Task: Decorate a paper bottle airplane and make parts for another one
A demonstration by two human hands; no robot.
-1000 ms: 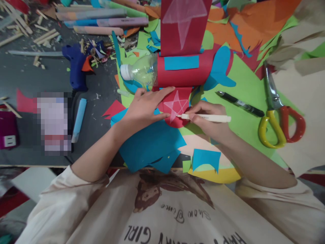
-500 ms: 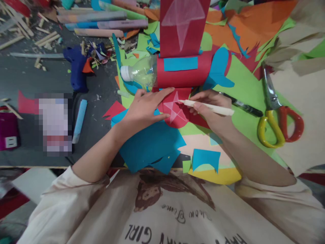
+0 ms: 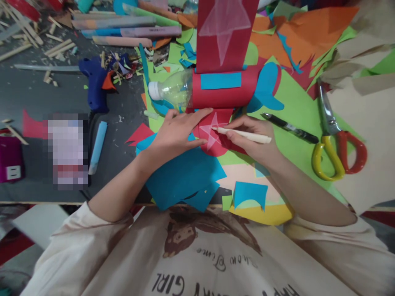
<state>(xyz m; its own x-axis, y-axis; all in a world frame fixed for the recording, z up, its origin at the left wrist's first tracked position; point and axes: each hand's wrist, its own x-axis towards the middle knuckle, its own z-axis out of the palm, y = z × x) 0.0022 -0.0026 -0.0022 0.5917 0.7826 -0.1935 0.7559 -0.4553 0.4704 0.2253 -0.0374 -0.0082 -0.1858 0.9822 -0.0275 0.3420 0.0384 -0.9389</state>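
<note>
A plastic bottle [image 3: 173, 89] wrapped in red paper lies on its side, with blue paper fins and two red paper wings. The far wing [image 3: 226, 24] carries a large pale star. On the near wing [image 3: 216, 150] a smaller star is drawn in pale lines. My left hand [image 3: 182, 129] lies with fingers spread along the near wing's left side, pressing on it. In my right hand [image 3: 249, 133] a white marker [image 3: 247, 133] is pinched, its tip touching inside the smaller star.
Scissors [image 3: 331, 139] and a black pen [image 3: 290, 127] lie to the right. A blue glue gun [image 3: 95, 84], a light blue marker [image 3: 98, 147] and a blurred-out object [image 3: 68, 152] are on the left. Blue paper [image 3: 182, 172] lies under my left wrist; several markers [image 3: 129, 31] are behind.
My right hand has shifted left and slightly down, bringing the marker's tip further into the small star. My left hand stays in place.
</note>
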